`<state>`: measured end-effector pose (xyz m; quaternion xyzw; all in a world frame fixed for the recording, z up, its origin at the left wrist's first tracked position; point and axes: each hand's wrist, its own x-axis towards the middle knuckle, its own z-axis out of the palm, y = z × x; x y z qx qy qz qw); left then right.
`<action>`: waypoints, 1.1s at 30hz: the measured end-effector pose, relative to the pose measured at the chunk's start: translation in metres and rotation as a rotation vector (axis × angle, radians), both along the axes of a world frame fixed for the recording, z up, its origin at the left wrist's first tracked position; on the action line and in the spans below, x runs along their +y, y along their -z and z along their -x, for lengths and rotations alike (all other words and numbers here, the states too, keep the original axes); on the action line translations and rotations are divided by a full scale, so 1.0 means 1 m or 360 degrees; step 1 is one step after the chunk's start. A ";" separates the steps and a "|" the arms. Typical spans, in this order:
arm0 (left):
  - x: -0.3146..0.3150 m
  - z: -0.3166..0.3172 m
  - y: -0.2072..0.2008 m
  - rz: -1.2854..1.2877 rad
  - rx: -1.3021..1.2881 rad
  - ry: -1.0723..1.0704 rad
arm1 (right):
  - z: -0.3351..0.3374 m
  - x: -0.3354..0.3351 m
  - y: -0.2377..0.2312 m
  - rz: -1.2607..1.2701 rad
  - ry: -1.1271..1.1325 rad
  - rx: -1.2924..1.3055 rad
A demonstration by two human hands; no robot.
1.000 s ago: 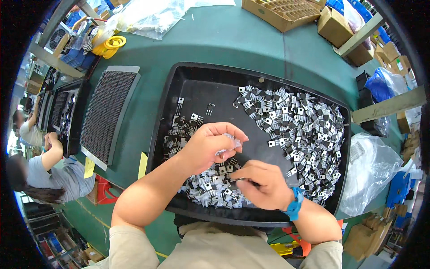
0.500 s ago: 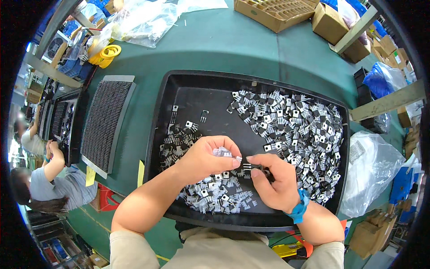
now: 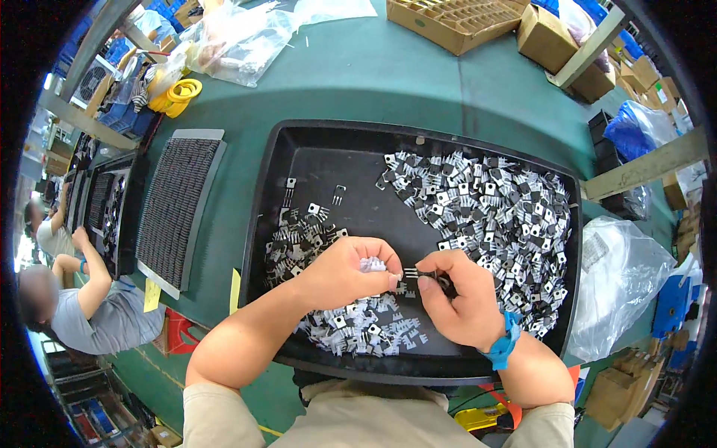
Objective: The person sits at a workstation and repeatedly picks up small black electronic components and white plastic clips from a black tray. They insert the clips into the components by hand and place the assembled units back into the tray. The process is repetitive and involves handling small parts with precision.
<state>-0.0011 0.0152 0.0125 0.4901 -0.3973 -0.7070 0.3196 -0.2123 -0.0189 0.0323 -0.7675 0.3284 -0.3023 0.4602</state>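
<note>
My left hand (image 3: 345, 267) is closed around several small white plastic pieces (image 3: 371, 264), with one at the thumb and fingertip. Facing it, my right hand (image 3: 464, 310) pinches a three-legged transistor (image 3: 411, 273); its metal legs point left, close to the left fingertips. Whether legs and white piece touch I cannot tell. Both hands are over a black tray (image 3: 263, 194). Loose transistors (image 3: 515, 239) fill its right side. Below my left hand lies a heap of white pieces and transistors (image 3: 358, 328). More transistors (image 3: 295, 243) lie at the tray's left.
Left of the tray lies a board with rows of dark parts (image 3: 175, 209). A clear plastic bag (image 3: 620, 284) is at the right. Cardboard boxes (image 3: 549, 37) and a divided carton (image 3: 455, 22) stand at the back. Another person (image 3: 104, 317) works at the far left.
My right hand has shifted slightly, and the transistor's legs are now nearer the left fingertips. My left hand has moved down a little. The person at left has moved an arm.
</note>
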 end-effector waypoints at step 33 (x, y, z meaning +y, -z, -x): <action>0.000 0.000 0.004 0.0104 -0.0107 0.0110 | -0.002 -0.002 0.010 0.0368 -0.0236 0.0176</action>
